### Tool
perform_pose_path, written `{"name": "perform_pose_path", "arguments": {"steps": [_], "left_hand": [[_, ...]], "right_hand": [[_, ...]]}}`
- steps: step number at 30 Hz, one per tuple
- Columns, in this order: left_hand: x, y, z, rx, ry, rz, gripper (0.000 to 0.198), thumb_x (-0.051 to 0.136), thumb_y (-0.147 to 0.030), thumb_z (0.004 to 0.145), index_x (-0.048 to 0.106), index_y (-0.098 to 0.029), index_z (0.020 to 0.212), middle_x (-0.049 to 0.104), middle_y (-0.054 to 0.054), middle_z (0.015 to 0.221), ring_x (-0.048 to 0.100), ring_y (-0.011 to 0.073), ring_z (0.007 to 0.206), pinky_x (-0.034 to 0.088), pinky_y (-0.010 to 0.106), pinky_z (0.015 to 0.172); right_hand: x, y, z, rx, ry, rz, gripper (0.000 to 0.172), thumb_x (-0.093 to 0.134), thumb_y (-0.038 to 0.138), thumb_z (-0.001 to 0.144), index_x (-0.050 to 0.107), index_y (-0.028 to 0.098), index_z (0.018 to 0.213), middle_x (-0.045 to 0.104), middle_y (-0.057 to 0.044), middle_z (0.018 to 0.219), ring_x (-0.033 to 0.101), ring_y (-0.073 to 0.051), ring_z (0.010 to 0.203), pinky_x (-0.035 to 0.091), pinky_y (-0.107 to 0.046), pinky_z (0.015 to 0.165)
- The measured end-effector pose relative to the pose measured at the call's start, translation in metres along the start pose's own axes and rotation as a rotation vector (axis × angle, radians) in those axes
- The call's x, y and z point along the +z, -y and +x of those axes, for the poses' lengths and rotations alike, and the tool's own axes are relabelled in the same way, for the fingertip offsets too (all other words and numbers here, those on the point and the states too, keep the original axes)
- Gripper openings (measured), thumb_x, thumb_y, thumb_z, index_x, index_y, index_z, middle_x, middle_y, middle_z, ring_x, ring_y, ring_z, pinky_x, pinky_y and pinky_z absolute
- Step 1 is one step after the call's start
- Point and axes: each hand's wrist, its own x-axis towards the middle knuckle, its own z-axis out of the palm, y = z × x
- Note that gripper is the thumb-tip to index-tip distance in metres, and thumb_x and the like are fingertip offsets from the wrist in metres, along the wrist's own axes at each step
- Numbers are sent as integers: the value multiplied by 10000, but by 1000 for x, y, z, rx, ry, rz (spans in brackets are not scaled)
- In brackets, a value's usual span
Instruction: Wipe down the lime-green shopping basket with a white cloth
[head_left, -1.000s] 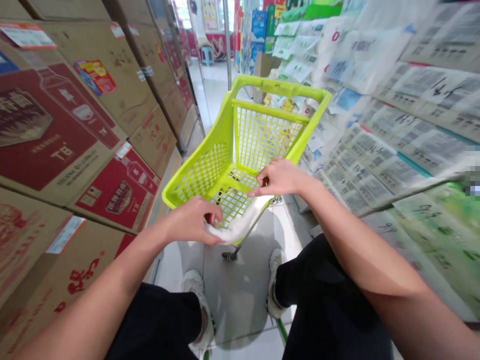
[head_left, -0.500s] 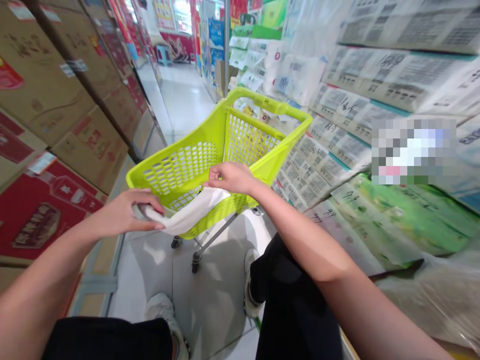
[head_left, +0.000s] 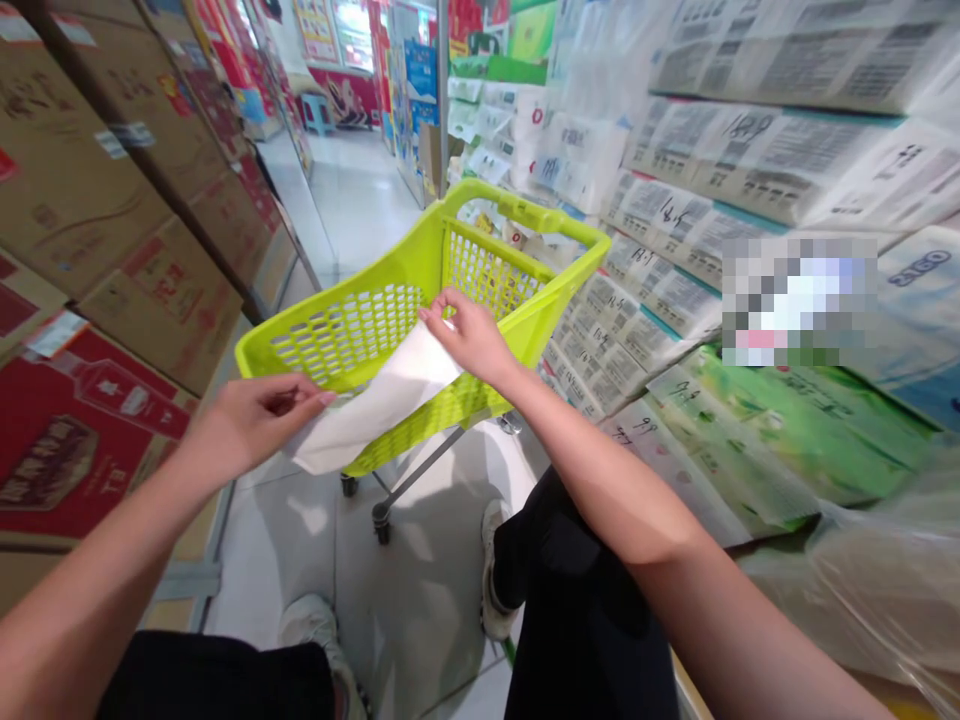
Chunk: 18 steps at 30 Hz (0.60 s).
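Observation:
A white cloth or tissue (head_left: 382,400) stretches between my two hands, draped over the near rim of a yellow-green shopping cart (head_left: 360,300). My left hand (head_left: 259,415) is closed, pinching the cloth's left end with thumb and fingers. At the other end, my right hand (head_left: 469,330) pinches the upper corner between thumb and fingertips, just above the basket's near side. The white piece hangs down outside the rim and hides part of it. Whether it is fabric or paper I cannot make out.
Stacked cardboard cartons (head_left: 157,270) and a red box (head_left: 82,430) line the left. Wrapped tissue packs (head_left: 720,130) rise on the right, with green packs (head_left: 810,420) lower down. A blue stool (head_left: 316,112) stands at the far end of the tiled aisle (head_left: 360,190).
My right hand has risen slightly, pulling its end of the white piece up. More of the white piece is spread out and visible. The view has shifted a little to the right.

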Motion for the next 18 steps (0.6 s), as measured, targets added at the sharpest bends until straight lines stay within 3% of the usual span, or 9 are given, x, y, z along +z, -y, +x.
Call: {"name": "perform_pose_path", "arguments": {"steps": [3, 6, 9, 11, 14, 16, 18], "left_hand": [[6, -19, -8, 136, 22, 12, 384, 670, -595, 888, 754, -227, 818, 635, -18, 679, 505, 143, 595, 358, 279, 579], [14, -36, -16, 248, -21, 17, 405, 633, -614, 929, 748, -235, 846, 676, 19, 794, 574, 177, 675, 422, 316, 652], [26, -46, -23, 242, -44, 62, 365, 634, -590, 955, 730, -239, 959, 722, 57, 983, 667, 231, 859, 494, 351, 770], [35, -48, -25, 212, -91, 134, 373, 629, -579, 957, 700, -228, 1060, 731, 93, 1106, 696, 284, 1005, 521, 386, 841], [45, -49, -26, 162, -22, 261, 384, 610, -581, 962, 697, -237, 1109, 770, 101, 1118, 727, 323, 1027, 523, 394, 803], [48, -48, -24, 136, 67, 363, 387, 579, -604, 974, 739, -258, 1044, 805, 84, 1008, 752, 317, 919, 489, 370, 714], [49, -44, -22, 119, 98, 474, 435, 552, -637, 974, 777, -265, 992, 820, 87, 933, 763, 318, 851, 450, 356, 660]], "right_hand": [[-24, -4, 1, 31, -10, -147, 329, 450, 451, 1101, 668, 205, 1129, 759, -89, 1105, 666, -255, 1013, 482, -340, 921], [-45, -12, -1, 175, 18, -330, 276, 527, 403, 1051, 704, 197, 1095, 776, -134, 1089, 689, -297, 1014, 498, -375, 896], [-58, -17, -3, 348, 58, -505, 263, 551, 366, 1029, 732, 199, 1120, 776, -173, 1116, 706, -332, 1039, 502, -402, 874], [-58, -13, -5, 371, -8, -578, 306, 540, 349, 1038, 720, 185, 1222, 759, -199, 1190, 693, -361, 1108, 493, -445, 923], [-43, 4, -7, 162, -87, -543, 372, 539, 379, 1061, 690, 162, 1323, 710, -215, 1310, 636, -375, 1234, 447, -479, 1021], [-23, 19, -11, -102, 40, -392, 376, 507, 403, 1092, 702, 164, 1308, 710, -182, 1324, 630, -317, 1249, 434, -415, 1038], [-1, 33, -17, -323, 274, -252, 410, 473, 468, 1117, 730, 186, 1265, 751, -128, 1257, 664, -257, 1179, 446, -343, 965]]}}
